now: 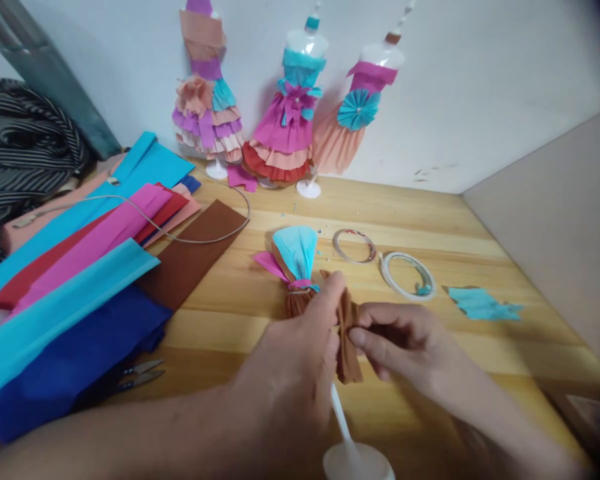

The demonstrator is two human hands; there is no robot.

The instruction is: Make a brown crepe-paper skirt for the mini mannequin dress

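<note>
Brown pleated paper (349, 353) between the 2 hands (293, 360)

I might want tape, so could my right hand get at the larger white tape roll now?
Probably yes: the larger tape roll lies just beyond your right hand, nothing visible between. But that hand's grip is on pleated brown crepe paper, so it would likely need freeing.

Wooden table (205, 353), brown sheet (195, 267), tape roll (393, 287), teal scrap (477, 304)

I lose some brown pleats (296, 305) behind the left hand (295, 353); specks (320, 231) toward the worktop's back edge (405, 195) are too small to identify.
</note>
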